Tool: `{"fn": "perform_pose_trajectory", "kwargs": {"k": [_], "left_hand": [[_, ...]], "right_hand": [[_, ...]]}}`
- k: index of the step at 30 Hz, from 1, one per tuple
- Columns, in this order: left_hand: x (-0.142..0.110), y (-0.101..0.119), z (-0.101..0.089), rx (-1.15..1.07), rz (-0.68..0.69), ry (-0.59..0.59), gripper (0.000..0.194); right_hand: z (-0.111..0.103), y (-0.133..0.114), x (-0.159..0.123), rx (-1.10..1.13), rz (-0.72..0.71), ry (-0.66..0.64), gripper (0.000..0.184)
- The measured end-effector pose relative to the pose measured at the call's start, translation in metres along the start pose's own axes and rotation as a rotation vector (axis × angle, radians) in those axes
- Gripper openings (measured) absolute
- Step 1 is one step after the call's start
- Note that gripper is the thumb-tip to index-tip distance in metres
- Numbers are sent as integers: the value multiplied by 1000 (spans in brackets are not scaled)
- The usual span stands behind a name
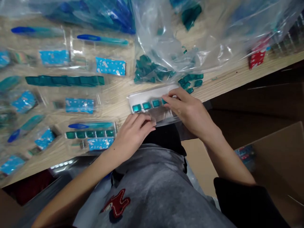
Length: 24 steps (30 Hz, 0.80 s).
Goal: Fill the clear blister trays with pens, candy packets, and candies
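At the table's front edge lies a clear plastic tray [166, 118] with a white strip along its far side. A row of small teal square pieces [146, 105] sits in it. My left hand [135, 131] has its fingers curled on the tray's near left edge, holding it. With thumb and fingertips together, my right hand [190, 109] pinches a teal piece [163, 101] at the right end of the row; the fingers partly hide it. Loose teal pieces [190, 80] lie just beyond the right hand.
Packed clear trays with blue-teal pens [102, 39] and blue spotted packets [79, 105] cover the left side. A large clear plastic bag [209, 47] with teal pieces spreads across the back. A red spotted packet [257, 57] lies far right. Below stands a cardboard box [273, 155].
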<state>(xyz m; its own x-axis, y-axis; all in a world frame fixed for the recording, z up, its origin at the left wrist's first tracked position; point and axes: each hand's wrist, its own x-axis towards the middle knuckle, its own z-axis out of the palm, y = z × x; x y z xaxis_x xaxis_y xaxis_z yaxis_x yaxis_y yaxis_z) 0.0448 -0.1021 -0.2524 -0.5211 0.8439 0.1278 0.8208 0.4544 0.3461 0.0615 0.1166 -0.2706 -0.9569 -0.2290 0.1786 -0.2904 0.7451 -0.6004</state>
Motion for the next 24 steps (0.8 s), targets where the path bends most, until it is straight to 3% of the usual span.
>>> {"fn": "perform_pose_trajectory", "kwargs": {"k": [3,5,8,12,15,18,20,24], "left_hand": [[0,-3,-2,-55,-14,-10,15],[0,-4,-4,-83,-24,-30,15],[1,-5,-7,-119,-36,-63,17],[0,-8,-7,-155,-51,-130,20],[0,-11,-7,-115,-39,-147,22],[2,-8,-13,-101,-39,-148,23],[5,0,-23,-204,-81,-120,21],[17,24,-46,-405,-174,88,21]], "right_hand": [[-4,-3,5,-15,40,-95,20],[-8,-5,4,79,89,-37,19],[-15,-8,-8,444,220,81,32],[-22,-22,-29,995,318,50,40],[-25,-37,-36,1197,329,73,36],[-27,-48,-39,1264,366,126,31],[-26,-52,-41,1249,382,165,30],[-24,-58,-46,1101,287,170,43]]}}
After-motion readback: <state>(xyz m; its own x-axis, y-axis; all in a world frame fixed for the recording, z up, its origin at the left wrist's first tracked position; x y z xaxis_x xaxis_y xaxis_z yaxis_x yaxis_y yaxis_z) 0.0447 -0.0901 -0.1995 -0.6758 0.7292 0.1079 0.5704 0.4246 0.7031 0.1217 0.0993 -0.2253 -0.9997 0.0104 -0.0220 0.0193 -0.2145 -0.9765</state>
